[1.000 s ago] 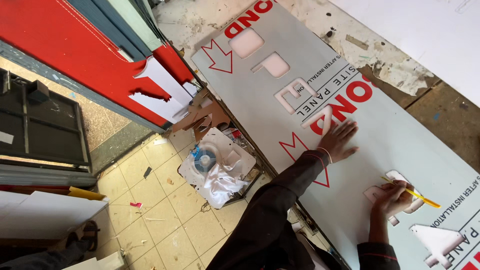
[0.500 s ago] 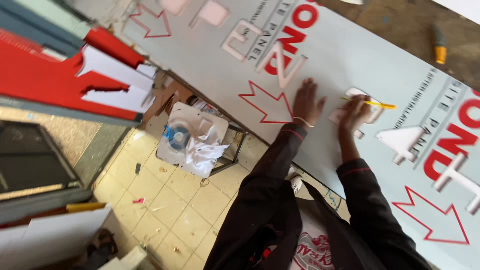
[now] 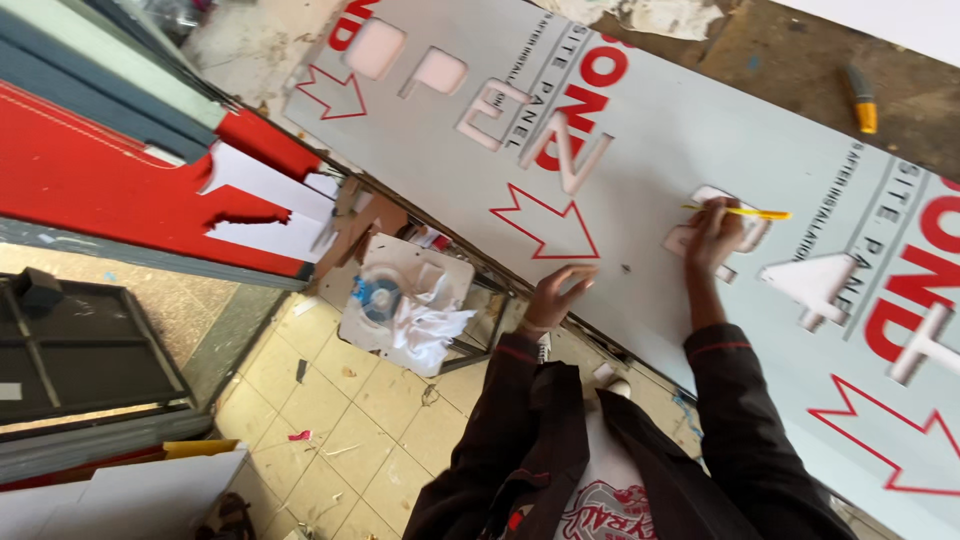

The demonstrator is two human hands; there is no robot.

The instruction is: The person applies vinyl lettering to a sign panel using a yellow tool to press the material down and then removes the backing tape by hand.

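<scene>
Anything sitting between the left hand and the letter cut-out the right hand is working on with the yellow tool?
Nothing visible. The left hand lies flat on the pale grey printed panel; between it and the letter-shaped cut-out under the right hand, which holds a thin yellow tool, the panel is bare.

Orange-tipped knife [image 3: 861, 98] on brown bench (stool [image 3: 405, 300] on tiled floor [image 3: 340, 430])

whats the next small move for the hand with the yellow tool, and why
Probably ease the yellow tool along the edge of the cut-out: the right hand holds it there, while the left hand presses flat on the pale panel.
</scene>
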